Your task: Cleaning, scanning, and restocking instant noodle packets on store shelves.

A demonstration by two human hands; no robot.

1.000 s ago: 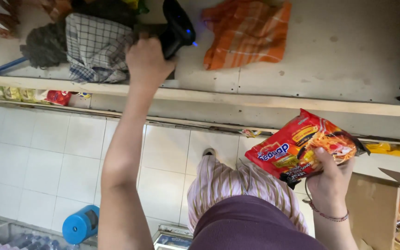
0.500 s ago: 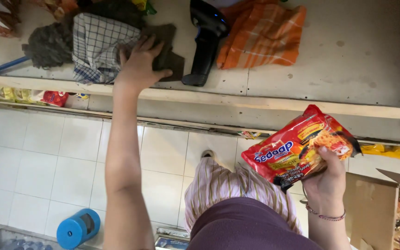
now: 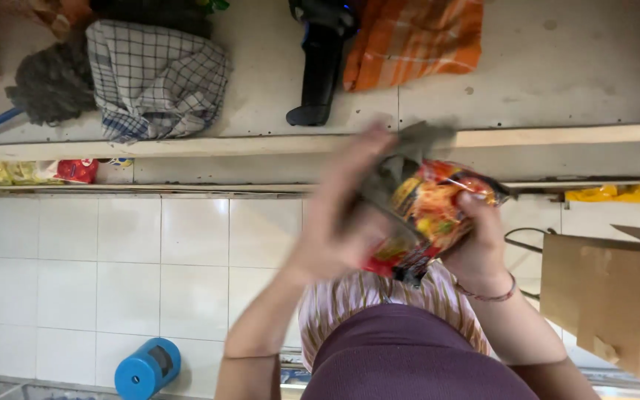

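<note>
My right hand, with a thin bracelet at the wrist, holds a red and orange snack packet in front of my body. A dark grey cloth is gripped in my left hand and pressed against the packet's left side. That hand and the cloth are blurred by motion. Both hands meet just below a wooden ledge.
Above the ledge lie a black handheld scanner, a checked cloth, an orange striped cloth and a grey mop head. A blue cylinder stands on the white tiles. An open cardboard box is at the right.
My left hand let go of the black scanner, took the dark grey cloth from the surface above and brought it down onto the packet. The packet moved slightly left.
</note>
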